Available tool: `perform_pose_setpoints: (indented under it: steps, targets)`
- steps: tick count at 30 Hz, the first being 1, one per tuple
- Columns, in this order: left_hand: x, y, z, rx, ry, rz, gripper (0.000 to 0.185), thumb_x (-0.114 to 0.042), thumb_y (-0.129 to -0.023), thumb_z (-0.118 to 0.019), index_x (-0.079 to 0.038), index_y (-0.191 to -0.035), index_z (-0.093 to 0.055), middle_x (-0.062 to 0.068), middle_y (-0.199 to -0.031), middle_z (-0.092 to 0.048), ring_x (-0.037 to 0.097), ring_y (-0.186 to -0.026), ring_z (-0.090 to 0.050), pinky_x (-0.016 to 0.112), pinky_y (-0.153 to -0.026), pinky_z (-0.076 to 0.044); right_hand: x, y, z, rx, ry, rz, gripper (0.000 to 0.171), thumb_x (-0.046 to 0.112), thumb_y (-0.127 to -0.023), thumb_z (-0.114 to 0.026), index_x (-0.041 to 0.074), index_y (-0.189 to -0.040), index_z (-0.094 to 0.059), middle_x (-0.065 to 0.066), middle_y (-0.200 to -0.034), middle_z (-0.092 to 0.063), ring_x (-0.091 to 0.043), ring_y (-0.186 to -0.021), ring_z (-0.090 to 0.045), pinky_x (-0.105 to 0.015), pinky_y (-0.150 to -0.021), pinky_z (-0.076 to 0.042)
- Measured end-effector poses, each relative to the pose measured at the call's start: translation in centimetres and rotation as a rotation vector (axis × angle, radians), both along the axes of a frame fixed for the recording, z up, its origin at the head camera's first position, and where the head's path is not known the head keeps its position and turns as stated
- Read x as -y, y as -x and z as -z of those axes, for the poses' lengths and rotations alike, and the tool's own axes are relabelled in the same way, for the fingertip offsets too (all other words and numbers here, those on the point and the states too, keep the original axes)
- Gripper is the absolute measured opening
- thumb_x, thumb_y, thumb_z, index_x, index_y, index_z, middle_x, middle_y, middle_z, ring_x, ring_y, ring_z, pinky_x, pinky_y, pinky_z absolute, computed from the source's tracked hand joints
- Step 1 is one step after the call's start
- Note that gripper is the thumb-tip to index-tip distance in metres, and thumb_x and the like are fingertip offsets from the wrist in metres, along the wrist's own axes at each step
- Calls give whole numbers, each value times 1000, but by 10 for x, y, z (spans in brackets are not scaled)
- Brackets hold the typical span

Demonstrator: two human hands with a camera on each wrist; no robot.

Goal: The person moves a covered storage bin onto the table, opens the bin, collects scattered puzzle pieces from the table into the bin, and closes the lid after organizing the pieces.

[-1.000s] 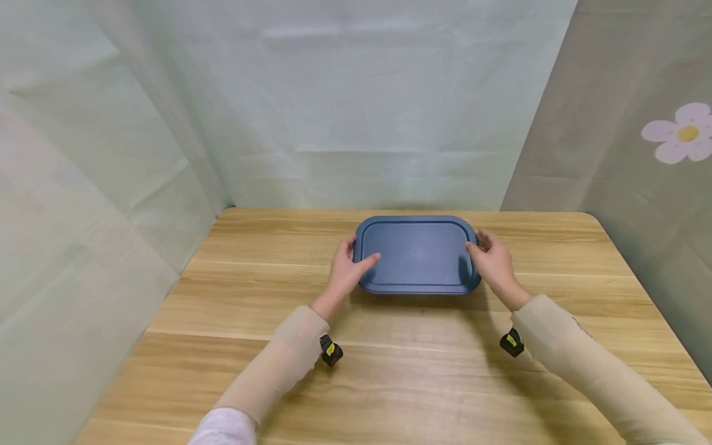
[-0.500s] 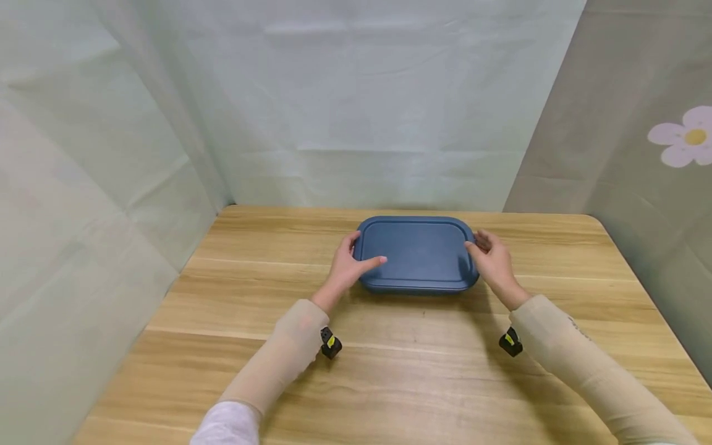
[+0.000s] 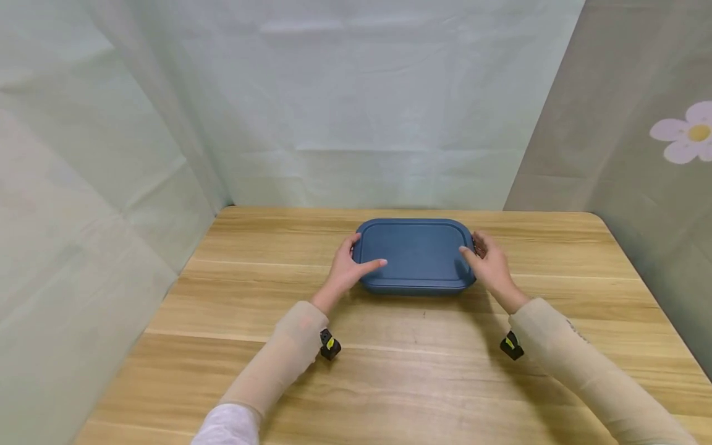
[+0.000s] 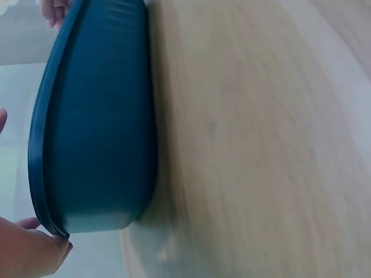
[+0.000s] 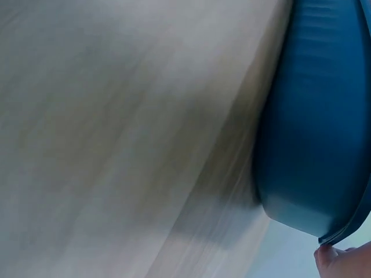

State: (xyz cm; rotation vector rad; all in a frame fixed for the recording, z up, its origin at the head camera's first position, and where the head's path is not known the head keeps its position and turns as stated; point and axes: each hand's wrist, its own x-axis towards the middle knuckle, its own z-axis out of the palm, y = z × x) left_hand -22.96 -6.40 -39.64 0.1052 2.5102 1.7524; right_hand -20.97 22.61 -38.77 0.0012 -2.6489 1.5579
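Observation:
A dark blue lidded container [image 3: 415, 250], oblong with rounded corners, rests on the wooden table. My left hand [image 3: 343, 272] lies along its left end, fingers at the rim and thumb stretched out over the lid. The left wrist view shows that thumb standing off the lid, while fingertips [image 4: 62, 246] touch the rim's corner. At the opposite end is my right hand [image 3: 492, 266], its thumb over the lid and its other fingers beside the far right corner. A fingertip [image 5: 326, 255] of it meets the rim in the right wrist view.
The wooden table [image 3: 423, 371] runs up to a pale cloth wall [image 3: 356, 111] close behind the container. More cloth hangs at the left and right, with a flower [image 3: 686, 133] printed on the right side. A small black camera sits at each wrist.
The container's top has settled slightly lower and flatter, with more of its front wall showing. My left thumb stretches further over the lid. My right hand has shifted slightly left.

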Motion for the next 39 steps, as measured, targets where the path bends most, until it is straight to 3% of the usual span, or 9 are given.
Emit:
perform_pose_setpoints:
  steps: [7, 10, 16, 39]
  targets:
    - [9, -7, 3, -3, 139, 114, 102, -31, -74, -81, -7, -151, -18, 16, -156, -17, 32, -144, -17, 51, -113, -24, -4, -6, 7, 6, -196, -135, 92, 41, -87, -66, -3, -150, -14, -25, -156, -9, -46, -141, -16, -61, -110, -20]
    - [12, -10, 6, 12, 185, 172, 110, -34, -72, -82, -9, -152, -11, 16, -158, -10, 32, -145, -14, 51, -114, -23, -8, -8, 11, 9, -219, -172, 103, 41, -81, -73, -1, -151, -10, -23, -158, -3, -44, -143, -8, -63, -110, -17]
    - [18, -11, 14, 8, 189, 220, 120, -32, -69, -85, -10, -153, -2, 15, -159, -6, 29, -146, -10, 47, -116, -19, -13, -11, 19, -14, -225, -229, 117, 37, -72, -82, -2, -151, -5, -26, -156, -2, -46, -142, -9, -64, -108, -20]
    - [17, -4, 23, -38, 208, 248, 116, -35, -74, -82, -7, -153, -1, 16, -159, -4, 32, -146, -9, 50, -115, -19, -21, -7, 27, 43, -312, -243, 115, 46, -76, -76, 0, -151, -2, -29, -155, -8, -48, -140, -14, -64, -107, -21]
